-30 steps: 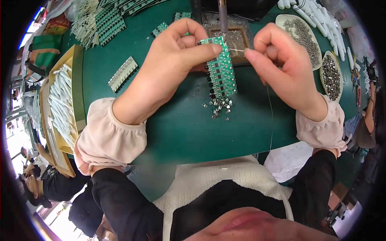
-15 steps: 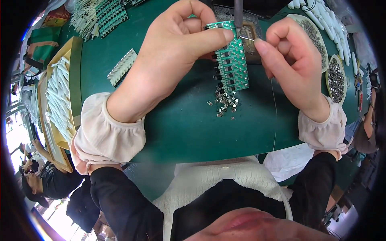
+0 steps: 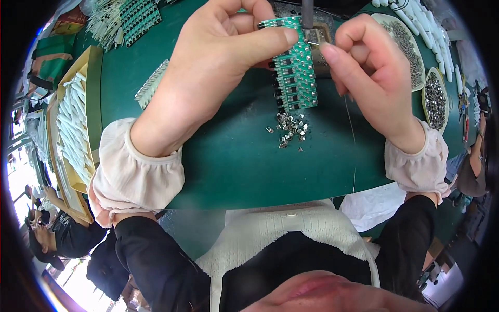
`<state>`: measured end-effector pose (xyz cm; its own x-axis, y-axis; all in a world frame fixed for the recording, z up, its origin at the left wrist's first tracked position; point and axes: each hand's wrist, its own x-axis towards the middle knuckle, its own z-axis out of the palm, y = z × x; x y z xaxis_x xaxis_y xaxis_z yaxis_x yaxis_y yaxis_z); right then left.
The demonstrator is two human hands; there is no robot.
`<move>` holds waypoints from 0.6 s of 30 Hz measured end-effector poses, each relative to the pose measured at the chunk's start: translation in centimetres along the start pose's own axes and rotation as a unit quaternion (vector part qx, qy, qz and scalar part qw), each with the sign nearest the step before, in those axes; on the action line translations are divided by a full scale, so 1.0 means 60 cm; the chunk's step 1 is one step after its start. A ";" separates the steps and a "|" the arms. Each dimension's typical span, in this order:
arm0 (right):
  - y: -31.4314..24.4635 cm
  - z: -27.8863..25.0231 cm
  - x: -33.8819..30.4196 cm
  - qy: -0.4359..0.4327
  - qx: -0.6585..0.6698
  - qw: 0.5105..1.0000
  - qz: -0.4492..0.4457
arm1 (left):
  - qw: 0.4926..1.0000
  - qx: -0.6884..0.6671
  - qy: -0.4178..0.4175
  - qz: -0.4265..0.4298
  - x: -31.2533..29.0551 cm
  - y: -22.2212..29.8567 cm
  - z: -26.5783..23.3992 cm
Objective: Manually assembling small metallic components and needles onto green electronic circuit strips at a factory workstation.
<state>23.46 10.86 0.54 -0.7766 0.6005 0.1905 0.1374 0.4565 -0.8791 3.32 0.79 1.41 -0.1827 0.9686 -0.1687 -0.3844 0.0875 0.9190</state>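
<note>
My left hand (image 3: 221,62) grips a green circuit board panel (image 3: 296,83) near its far end, thumb on top and fingers curled at its left edge. Rows of black components and shiny solder points cover the panel. In my right hand (image 3: 377,78), thumb and forefinger pinch a thin solder wire (image 3: 313,43), its tip at the panel's right edge. Its thin strand trails down below that hand. A grey rod-shaped tool, seemingly a soldering iron (image 3: 307,14), points down just beside the panel's far end; its tip is hard to make out.
Small metal pieces (image 3: 289,130) lie in a pile below the panel. Trays of metal parts (image 3: 435,101) stand at right, near white tubes (image 3: 434,36). Another board (image 3: 152,85) lies left, beside a yellow box (image 3: 94,104) of white tubes. More boards (image 3: 139,20) lie far left.
The panel and my left hand have shifted slightly left and away from me. My right hand has moved a little the same way, with the solder wire still pinched.
</note>
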 end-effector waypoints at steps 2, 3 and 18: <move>0.000 0.000 -0.001 -0.005 0.000 1.000 0.003 | 1.000 0.010 -0.003 0.001 0.001 -0.002 -0.004; -0.001 0.000 -0.001 -0.011 0.001 1.000 0.004 | 1.000 0.012 -0.005 0.003 0.001 -0.002 -0.004; -0.022 -0.036 -0.012 -0.186 -0.115 0.972 0.084 | 0.989 0.118 -0.083 -0.014 -0.006 -0.005 -0.017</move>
<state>25.16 11.26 2.50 -0.8938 0.4206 -0.1556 0.3823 0.5335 -0.7545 2.59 0.18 0.83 -0.0173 0.9882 -0.1523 -0.1613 0.1476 0.9758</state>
